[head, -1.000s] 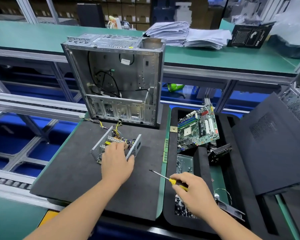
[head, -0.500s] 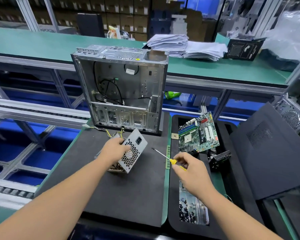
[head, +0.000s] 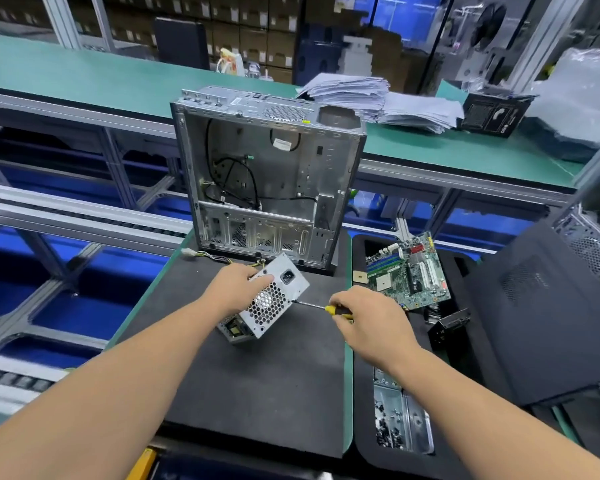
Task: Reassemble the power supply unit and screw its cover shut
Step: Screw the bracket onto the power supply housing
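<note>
The silver power supply unit stands tilted on the black foam mat, its honeycomb grille and power socket facing me. My left hand grips its upper left edge. My right hand holds a yellow-handled screwdriver, whose tip touches the right edge of the grille face. Yellow and black wires trail from the unit toward the back left.
An open, empty computer case stands upright just behind the unit. To the right, a black foam tray holds a motherboard, a small black part and a metal dish of screws. A black side panel leans at the far right.
My left hand tipped the power supply up from lying flat onto its edge. My right hand brought the screwdriver left until its tip met the unit's grille face.
</note>
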